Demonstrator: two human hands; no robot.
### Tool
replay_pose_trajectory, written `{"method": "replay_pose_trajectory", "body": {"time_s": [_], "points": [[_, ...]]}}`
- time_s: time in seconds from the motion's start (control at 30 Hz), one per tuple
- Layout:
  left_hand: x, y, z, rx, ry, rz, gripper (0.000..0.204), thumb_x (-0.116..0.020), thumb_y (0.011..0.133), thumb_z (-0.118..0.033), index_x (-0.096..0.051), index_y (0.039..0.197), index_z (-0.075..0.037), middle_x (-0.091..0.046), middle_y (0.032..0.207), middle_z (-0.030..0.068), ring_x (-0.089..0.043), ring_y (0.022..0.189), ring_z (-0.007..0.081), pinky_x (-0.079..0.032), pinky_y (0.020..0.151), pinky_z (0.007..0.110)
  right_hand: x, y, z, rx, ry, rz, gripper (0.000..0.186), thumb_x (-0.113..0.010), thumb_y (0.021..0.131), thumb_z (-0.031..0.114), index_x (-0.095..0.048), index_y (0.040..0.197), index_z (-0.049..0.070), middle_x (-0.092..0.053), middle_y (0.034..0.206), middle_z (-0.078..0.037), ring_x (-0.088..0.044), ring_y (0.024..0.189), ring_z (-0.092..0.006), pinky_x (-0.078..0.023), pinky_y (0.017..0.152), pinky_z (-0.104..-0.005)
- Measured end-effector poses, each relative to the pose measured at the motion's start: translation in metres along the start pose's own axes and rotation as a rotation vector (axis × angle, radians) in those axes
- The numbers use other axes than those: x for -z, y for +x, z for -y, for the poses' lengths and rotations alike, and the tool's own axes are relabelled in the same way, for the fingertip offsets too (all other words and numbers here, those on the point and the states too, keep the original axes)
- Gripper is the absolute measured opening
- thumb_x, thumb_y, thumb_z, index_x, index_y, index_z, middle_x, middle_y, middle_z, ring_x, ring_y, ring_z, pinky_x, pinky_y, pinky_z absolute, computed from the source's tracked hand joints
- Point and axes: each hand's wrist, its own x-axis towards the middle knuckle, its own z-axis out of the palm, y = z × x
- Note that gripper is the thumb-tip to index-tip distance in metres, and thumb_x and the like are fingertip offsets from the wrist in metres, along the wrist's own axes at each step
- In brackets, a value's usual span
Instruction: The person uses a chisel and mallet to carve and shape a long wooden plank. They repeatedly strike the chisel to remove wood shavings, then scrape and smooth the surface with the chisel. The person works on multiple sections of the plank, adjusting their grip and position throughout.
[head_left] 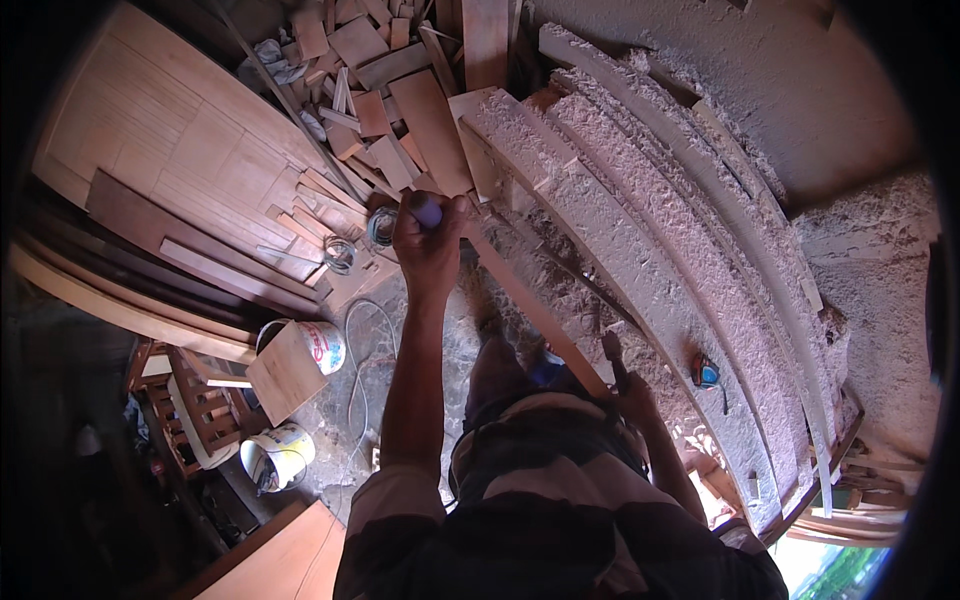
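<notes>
My left hand (pixel 430 245) is raised ahead of me, its fingers wrapped round a purple, round-ended cylinder (pixel 426 209). The exact kind of this piece does not show. A long, narrow, flat brown strip (pixel 535 307), seemingly wood, slants from beside my left fist down to my right hand (pixel 634 402), close to my waist. My right hand is closed round a dark tool (pixel 613 355) whose blocky end points up and away. Whether those fingers also grip the strip's near end is hard to make out.
Long dust-covered timber boards (pixel 640 230) curve along my right, with a blue-and-black tape measure (pixel 705 371) on them. Wood offcuts (pixel 370 60) are heaped ahead. On my left stand wooden panels (pixel 200 120), coiled cable (pixel 339 254) and two white buckets (pixel 284 455); a cord (pixel 362 330) crosses the floor.
</notes>
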Motion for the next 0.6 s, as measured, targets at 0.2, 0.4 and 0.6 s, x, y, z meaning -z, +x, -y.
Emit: {"method": "replay_pose_trajectory", "body": {"time_s": [0.2, 0.4, 0.6], "points": [[0.005, -0.031, 0.002, 0.248, -0.041, -0.059, 0.013, -0.072, 0.097, -0.009, -0.059, 0.095, -0.007, -0.057, 0.086, -0.0030, -0.051, 0.076, 0.0044, -0.045, 0.066, 0.022, -0.009, -0.006, 0.009, -0.010, 0.012, 0.089, 0.057, -0.088, 0.069, 0.045, -0.064, 0.096, 0.000, -0.071, 0.089, -0.018, -0.071, 0.084, -0.0335, -0.054, 0.074, -0.0450], [0.019, -0.049, 0.007, 0.254, -0.166, -0.006, 0.018, -0.070, 0.097, -0.009, -0.058, 0.085, -0.006, -0.057, 0.073, -0.0010, -0.051, 0.064, 0.0059, -0.043, 0.059, 0.024, -0.030, -0.021, 0.014, -0.024, 0.132, 0.117, 0.060, -0.089, 0.067, 0.045, -0.064, 0.099, 0.000, -0.072, 0.091, -0.017, -0.071, 0.085, -0.0319, -0.054, 0.076, -0.0433], [0.030, -0.075, 0.008, 0.300, -0.245, -0.059, 0.025, -0.070, 0.097, -0.011, -0.055, 0.077, -0.007, -0.053, 0.062, -0.0017, -0.048, 0.055, 0.0061, -0.038, 0.052, 0.025, -0.051, -0.027, 0.016, -0.039, 0.034, 0.107, 0.054, -0.092, 0.068, 0.040, -0.066, 0.097, 0.002, -0.070, 0.089, -0.011, -0.065, 0.081, -0.0202, -0.052, 0.074, -0.0370]]}}
